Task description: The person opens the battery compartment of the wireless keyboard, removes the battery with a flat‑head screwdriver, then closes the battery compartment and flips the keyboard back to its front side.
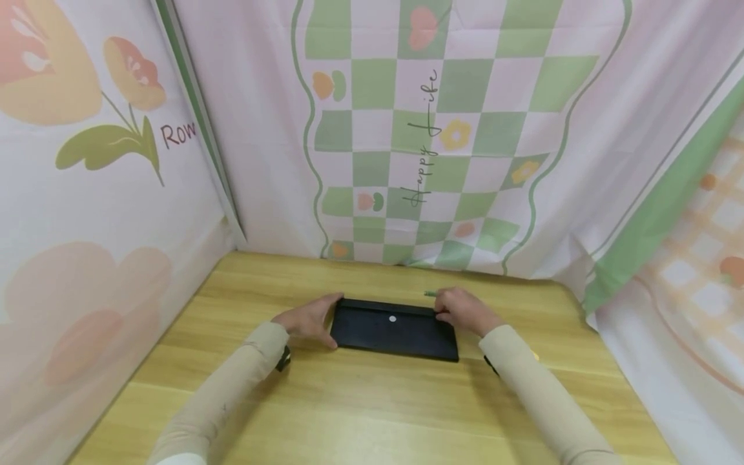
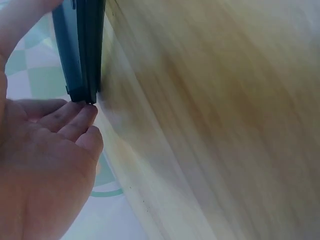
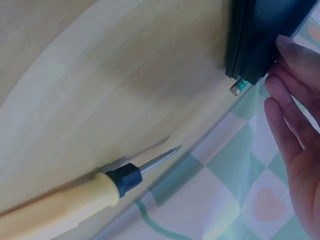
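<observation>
A flat black device (image 1: 395,334) lies on the table, with a raised ridge along its far edge and a small white round spot. My left hand (image 1: 308,321) spans its left end, thumb at the near corner, fingers at the far one; in the left wrist view the fingertips (image 2: 82,116) touch the end. At the far right corner, my right hand (image 1: 467,312) pinches the edge. A green cylinder with a metal end, like a battery (image 1: 430,293), shows just past the far edge (image 3: 240,86). The right hand partly hides it; contact cannot be told.
A tool with a pale yellow handle (image 3: 65,207), black collar and pointed metal shaft lies on the wooden table (image 1: 349,413), right of the device. The right sleeve mostly covers it in the head view. Printed curtains (image 1: 261,161) stand behind and at both sides.
</observation>
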`<state>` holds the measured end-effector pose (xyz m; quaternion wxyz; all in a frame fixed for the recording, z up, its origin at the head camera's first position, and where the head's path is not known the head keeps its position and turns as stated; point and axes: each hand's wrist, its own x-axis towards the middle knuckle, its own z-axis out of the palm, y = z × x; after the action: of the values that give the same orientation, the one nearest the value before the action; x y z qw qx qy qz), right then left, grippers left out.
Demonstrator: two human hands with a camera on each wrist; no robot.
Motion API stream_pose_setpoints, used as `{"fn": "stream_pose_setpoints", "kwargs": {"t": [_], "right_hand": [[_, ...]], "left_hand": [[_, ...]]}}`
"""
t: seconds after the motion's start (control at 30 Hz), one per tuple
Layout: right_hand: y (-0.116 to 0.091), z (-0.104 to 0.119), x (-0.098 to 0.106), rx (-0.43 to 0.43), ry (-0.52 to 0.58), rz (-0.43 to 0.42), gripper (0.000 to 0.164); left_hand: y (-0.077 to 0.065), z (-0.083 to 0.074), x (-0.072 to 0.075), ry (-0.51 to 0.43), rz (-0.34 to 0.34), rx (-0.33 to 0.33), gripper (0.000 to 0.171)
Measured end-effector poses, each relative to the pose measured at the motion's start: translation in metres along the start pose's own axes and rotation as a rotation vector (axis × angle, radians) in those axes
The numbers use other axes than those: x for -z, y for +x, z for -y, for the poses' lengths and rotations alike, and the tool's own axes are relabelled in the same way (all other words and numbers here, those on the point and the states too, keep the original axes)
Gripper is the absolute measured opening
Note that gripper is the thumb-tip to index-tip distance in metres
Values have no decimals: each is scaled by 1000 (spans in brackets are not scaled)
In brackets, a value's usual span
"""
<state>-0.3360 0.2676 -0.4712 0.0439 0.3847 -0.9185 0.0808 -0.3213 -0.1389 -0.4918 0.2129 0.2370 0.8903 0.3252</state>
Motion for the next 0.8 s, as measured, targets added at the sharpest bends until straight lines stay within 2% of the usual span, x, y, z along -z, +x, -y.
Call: {"fn": "stream_pose_setpoints", "kwargs": {"t": [0.07,0.2,0.3,0.4,0.5,0.63,0.8], "right_hand": [[-3,-2,1,-22,8,27,5],[-10,-4,6,-115,99,94,30],[-15,-2,10,-187,170,133,48],[-21,0,11,-244,220,149,67],[-27,2,10,-276,252,157,84],[-39,5,6,-310,292,164,97],[-51,4,-1,-337,356,148,105]], "left_hand": [[0,1,-1,-2,5,-12,128],[1,3,-4,-23,7,-21,130],[2,3,-5,-14,-21,-20,131],[4,4,-5,11,-55,-23,132],[4,4,-4,-2,-67,-40,132],[0,3,1,-46,-71,-96,132],[-2,-3,18,-3,-116,-201,127]]}}
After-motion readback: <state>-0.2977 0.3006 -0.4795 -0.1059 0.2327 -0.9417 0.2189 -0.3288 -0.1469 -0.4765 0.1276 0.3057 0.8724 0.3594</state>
